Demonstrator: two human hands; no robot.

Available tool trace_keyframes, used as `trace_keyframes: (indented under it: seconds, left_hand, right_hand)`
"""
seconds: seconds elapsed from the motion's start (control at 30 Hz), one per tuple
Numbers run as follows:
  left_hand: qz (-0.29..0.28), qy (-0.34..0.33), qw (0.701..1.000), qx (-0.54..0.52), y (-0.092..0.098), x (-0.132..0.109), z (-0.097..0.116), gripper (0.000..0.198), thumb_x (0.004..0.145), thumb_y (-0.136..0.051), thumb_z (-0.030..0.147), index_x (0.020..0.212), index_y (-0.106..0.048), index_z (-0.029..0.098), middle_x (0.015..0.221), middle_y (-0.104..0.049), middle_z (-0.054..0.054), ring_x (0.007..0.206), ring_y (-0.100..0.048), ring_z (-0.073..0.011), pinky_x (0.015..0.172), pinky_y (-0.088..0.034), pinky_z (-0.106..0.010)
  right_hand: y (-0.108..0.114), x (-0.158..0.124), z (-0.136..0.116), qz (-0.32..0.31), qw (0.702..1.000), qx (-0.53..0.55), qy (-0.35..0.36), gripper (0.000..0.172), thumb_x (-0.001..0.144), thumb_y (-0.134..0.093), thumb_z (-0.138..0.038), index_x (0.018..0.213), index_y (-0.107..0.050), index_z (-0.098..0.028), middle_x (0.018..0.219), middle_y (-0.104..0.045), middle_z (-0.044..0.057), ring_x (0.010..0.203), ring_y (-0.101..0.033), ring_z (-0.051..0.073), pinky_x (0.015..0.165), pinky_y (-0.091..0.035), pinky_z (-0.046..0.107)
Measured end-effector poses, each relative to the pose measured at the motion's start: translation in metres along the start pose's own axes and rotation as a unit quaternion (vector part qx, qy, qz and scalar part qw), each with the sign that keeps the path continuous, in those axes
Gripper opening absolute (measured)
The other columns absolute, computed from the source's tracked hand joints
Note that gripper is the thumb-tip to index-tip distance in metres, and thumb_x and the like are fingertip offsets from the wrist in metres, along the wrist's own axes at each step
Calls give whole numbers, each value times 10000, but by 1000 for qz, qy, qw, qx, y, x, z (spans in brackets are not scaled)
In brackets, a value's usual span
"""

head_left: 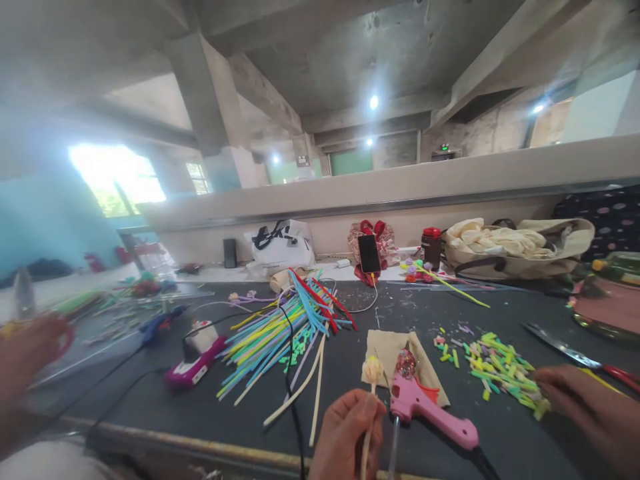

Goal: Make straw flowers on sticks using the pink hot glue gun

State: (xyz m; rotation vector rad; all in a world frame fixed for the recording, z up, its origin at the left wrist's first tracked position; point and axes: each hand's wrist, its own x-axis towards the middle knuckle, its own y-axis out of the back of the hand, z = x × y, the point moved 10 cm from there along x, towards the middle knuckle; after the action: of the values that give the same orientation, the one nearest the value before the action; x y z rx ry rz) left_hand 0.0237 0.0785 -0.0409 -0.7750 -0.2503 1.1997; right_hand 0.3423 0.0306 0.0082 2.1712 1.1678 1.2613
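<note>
My left hand [347, 433] is closed around a thin cream stem, low in the middle of the head view. A small cream flower-like head [373, 371] with a yellow centre tops the stem. Just right of it, a pink glue gun [435, 412] rests with its nozzle end on a brown paper piece [383, 341]. My right hand [583, 400] is at the right edge of a pile of short yellow, green and pink pieces [503, 367]. Its fingers are drawn together; what they hold, if anything, is hidden.
Long coloured strips [280, 340] cover the centre-left, crossed by a black cable. A purple power strip [196, 365] lies beside them. Scissors [565, 347] lie right. A phone [369, 254], bags and a bottle [431, 247] line the back. Another person's hand [30, 353] is far left.
</note>
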Motion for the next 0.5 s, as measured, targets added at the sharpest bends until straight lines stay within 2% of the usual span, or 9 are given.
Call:
trace_keyframes:
  seconds: [0.07,0.13,0.23,0.27,0.33,0.37,0.43,0.5]
  left_hand:
    - [-4,7,1000,4,-3,0,-1,226,664,-656,304,558,-570,124,367,-455,46,287,-326,-9,319,-186,-126]
    - [-11,16,1000,0,-7,0,-4,227,656,-662,313,565,-574,125,364,-460,45,284,-326,-11,315,-189,-127]
    - [-35,22,999,-11,-16,-2,-6,231,636,-677,337,592,-587,129,365,-461,50,273,-314,-10,307,-186,-134]
    - [-44,21,999,-13,-19,-2,-7,237,634,-679,347,599,-589,131,363,-456,54,270,-310,-9,306,-186,-136]
    - [-51,19,998,-13,-23,-4,-8,252,625,-684,369,606,-594,134,366,-458,56,268,-313,-8,308,-192,-139]
    - [-46,18,999,-11,-23,-4,-9,262,611,-694,376,604,-595,134,367,-463,55,271,-324,-9,310,-196,-138]
    - [-23,20,1000,-5,-20,-4,-10,283,570,-724,384,596,-596,133,378,-489,47,287,-362,-14,321,-215,-137]
    - [2,17,1000,-2,-15,-3,-10,309,525,-749,389,570,-588,130,384,-510,39,300,-390,-20,332,-227,-140]
  right_hand:
    - [-10,4,-15,-50,998,28,16,159,706,-551,-369,807,-636,-278,778,-663,67,703,-631,203,626,-476,328]
    - [-19,5,-29,-92,993,77,5,212,677,-590,-407,842,-652,-289,820,-678,47,740,-635,224,606,-513,291]
    - [-34,1,-52,-134,973,177,-66,254,674,-600,-429,866,-665,-277,703,-688,21,575,-630,199,459,-514,240]
    - [-42,-2,-69,-165,963,204,-63,202,697,-590,-407,822,-666,-267,666,-677,16,542,-615,184,442,-502,228]
    - [-54,-9,-116,-223,949,222,10,127,764,-547,-334,719,-641,-261,634,-634,2,539,-585,157,477,-483,217]
    - [-58,-12,-141,-242,942,226,59,126,785,-531,-285,711,-629,-260,680,-631,4,621,-595,163,561,-487,226]
    - [-59,-16,-182,-245,924,258,137,103,803,-516,-230,764,-607,-258,736,-618,11,674,-592,160,600,-480,234]
    - [-58,-16,-210,-230,912,279,193,111,810,-507,-184,809,-592,-255,767,-612,18,709,-590,155,618,-475,233]
